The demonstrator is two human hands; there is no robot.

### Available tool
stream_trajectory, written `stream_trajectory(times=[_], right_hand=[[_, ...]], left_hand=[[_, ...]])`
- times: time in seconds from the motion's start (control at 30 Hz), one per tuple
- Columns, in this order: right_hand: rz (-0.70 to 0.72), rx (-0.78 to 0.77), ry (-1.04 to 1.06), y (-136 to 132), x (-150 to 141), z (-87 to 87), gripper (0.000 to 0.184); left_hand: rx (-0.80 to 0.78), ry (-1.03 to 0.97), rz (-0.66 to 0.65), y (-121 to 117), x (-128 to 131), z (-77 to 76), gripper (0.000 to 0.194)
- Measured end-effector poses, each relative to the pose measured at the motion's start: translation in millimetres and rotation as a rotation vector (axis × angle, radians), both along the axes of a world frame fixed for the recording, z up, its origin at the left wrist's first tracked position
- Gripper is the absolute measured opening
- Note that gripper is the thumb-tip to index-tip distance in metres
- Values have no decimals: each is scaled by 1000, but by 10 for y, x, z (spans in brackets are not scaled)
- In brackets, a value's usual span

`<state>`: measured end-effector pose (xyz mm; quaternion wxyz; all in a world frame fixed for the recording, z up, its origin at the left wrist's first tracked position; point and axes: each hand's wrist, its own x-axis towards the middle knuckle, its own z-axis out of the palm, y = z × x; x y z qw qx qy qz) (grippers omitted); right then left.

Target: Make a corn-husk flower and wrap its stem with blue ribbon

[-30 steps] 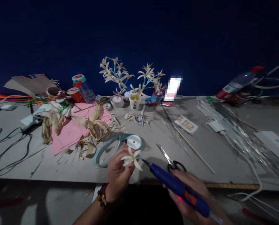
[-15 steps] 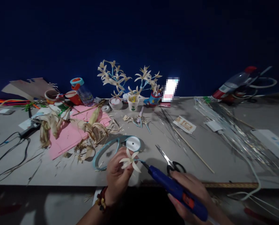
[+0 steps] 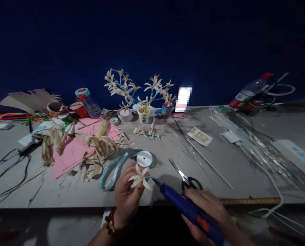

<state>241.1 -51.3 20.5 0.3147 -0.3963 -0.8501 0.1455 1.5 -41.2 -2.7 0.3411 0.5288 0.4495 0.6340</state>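
Observation:
Between the fingers of my left hand (image 3: pixel 128 188) is a cream artificial flower (image 3: pixel 141 177) with narrow petals and a light-blue stem. My right hand (image 3: pixel 206 208) is wrapped around a blue hot glue gun (image 3: pixel 183 203). Its nozzle tip is beside the flower's stem; whether they touch I cannot tell. Just behind my left hand lies a white spool (image 3: pixel 144 158) of light-blue ribbon (image 3: pixel 114 177), which loops out to the left. Black-handled scissors (image 3: pixel 184 177) rest on the table near the glue gun.
Cups holding finished flower stems (image 3: pixel 123 83) stand along the back of the table. Dried husks (image 3: pixel 101 147) cover pink paper (image 3: pixel 73 155) on the left. A thin stick (image 3: pixel 211 162), silvery strands (image 3: pixel 260 147) and a white power strip (image 3: pixel 295 155) lie on the right. A bottle (image 3: pixel 252 92) leans behind.
The view has shifted slightly. Both hands keep their hold on the flower and the glue gun, and the nozzle stays close to the stem.

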Motion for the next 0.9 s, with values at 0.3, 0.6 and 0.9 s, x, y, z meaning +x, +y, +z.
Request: stream_trajectory(times=[0.3,0.6,0.9], right_hand=[[-2,-41,-86,-31,27,70,12],[-13,4,-49,-37,-4,6,14],[-26,12,-47,-54,35,-21,16]], left_hand=[[9,4,29,-2,2,26,8],[71,22,37,3,4,-16,8],[142,101,74,21,-27,-25,15]])
